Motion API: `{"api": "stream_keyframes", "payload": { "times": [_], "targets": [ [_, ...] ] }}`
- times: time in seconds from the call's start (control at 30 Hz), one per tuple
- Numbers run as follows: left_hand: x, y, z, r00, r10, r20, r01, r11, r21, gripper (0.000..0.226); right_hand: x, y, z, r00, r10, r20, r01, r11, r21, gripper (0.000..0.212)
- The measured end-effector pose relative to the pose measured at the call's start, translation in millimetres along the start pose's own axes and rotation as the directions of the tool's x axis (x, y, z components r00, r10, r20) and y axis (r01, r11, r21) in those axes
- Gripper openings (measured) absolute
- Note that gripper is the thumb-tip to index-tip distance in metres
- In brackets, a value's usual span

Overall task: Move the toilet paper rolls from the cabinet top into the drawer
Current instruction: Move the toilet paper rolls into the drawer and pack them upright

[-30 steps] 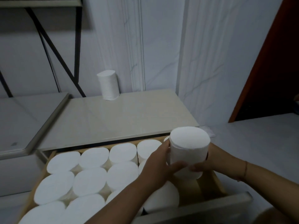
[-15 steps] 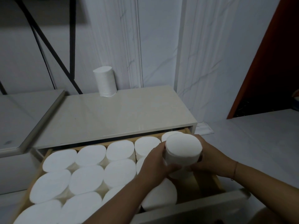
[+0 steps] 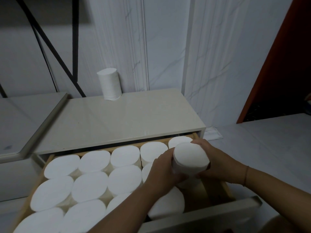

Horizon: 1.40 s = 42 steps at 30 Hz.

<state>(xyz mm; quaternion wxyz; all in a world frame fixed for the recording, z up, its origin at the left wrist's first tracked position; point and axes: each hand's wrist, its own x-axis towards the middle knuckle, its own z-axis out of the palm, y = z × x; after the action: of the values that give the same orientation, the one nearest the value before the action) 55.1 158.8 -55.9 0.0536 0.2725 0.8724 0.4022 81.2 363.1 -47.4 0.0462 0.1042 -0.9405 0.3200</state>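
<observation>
Both hands grip one upright white toilet paper roll (image 3: 190, 158) over the right side of the open wooden drawer (image 3: 225, 187). My left hand (image 3: 161, 170) wraps its left side and my right hand (image 3: 213, 158) wraps its right side. The roll's lower part sits between neighbouring rolls. Several white rolls (image 3: 90, 185) stand on end in rows and fill the drawer's left and middle. One more toilet paper roll (image 3: 110, 86) stands upright at the back of the beige cabinet top (image 3: 134, 118), against the wall.
The drawer front (image 3: 210, 214) juts toward me at the bottom. A lower grey surface (image 3: 25, 118) adjoins the cabinet on the left, with black metal bars (image 3: 74, 47) above it. Pale floor (image 3: 269, 148) and a dark red door frame (image 3: 276, 61) lie to the right.
Both hands have lowered the held roll down and back into the drawer's right side. The roll on the cabinet top has not moved.
</observation>
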Motion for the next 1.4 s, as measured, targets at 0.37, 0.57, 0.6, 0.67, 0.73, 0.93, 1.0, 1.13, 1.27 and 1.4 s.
{"api": "stream_keyframes", "payload": {
  "times": [0.37, 0.57, 0.6, 0.67, 0.73, 0.93, 1.0, 1.13, 1.27, 1.4],
  "targets": [
    [1, -9, 5, 1.000, 0.013, 0.016, -0.014, 0.997, 0.070, 0.081, -2, 7, 19, 0.995, 0.082, 0.061, -0.065, 0.969, -0.240, 0.087],
    [0, -13, 7, 0.998, 0.039, 0.038, -0.044, 0.991, 0.127, 0.073, -2, 0, 21, 0.989, 0.122, 0.086, -0.092, 0.952, -0.292, 0.087],
    [0, -13, 7, 0.998, 0.043, 0.039, -0.048, 0.990, 0.130, 0.073, -3, -2, 21, 0.988, 0.129, 0.086, -0.098, 0.950, -0.296, 0.087],
    [1, -14, 7, 0.998, 0.052, 0.046, -0.058, 0.987, 0.149, 0.072, -3, -5, 21, 0.987, 0.138, 0.086, -0.104, 0.943, -0.317, 0.087],
    [2, -14, 7, 0.996, 0.063, 0.059, -0.073, 0.981, 0.179, 0.071, -3, -6, 21, 0.986, 0.141, 0.090, -0.103, 0.935, -0.340, 0.087],
    [2, -15, 7, 0.996, 0.066, 0.060, -0.076, 0.980, 0.184, 0.070, -3, -3, 23, 0.987, 0.139, 0.081, -0.103, 0.932, -0.349, 0.088],
    [2, -15, 7, 0.996, 0.070, 0.057, -0.079, 0.981, 0.179, 0.069, -2, 0, 24, 0.987, 0.132, 0.086, -0.093, 0.929, -0.358, 0.088],
    [1, -16, 7, 0.995, 0.068, 0.071, -0.080, 0.977, 0.196, 0.066, -1, 6, 21, 0.988, 0.111, 0.111, -0.058, 0.915, -0.400, 0.087],
    [2, -19, 8, 0.996, 0.058, 0.071, -0.071, 0.979, 0.191, 0.066, -1, 6, 16, 0.986, 0.093, 0.137, -0.035, 0.926, -0.375, 0.087],
    [3, -20, 9, 0.995, 0.055, 0.081, -0.071, 0.976, 0.204, 0.070, 1, 2, 8, 0.988, 0.091, 0.129, -0.043, 0.942, -0.333, 0.076]
  ]
}}
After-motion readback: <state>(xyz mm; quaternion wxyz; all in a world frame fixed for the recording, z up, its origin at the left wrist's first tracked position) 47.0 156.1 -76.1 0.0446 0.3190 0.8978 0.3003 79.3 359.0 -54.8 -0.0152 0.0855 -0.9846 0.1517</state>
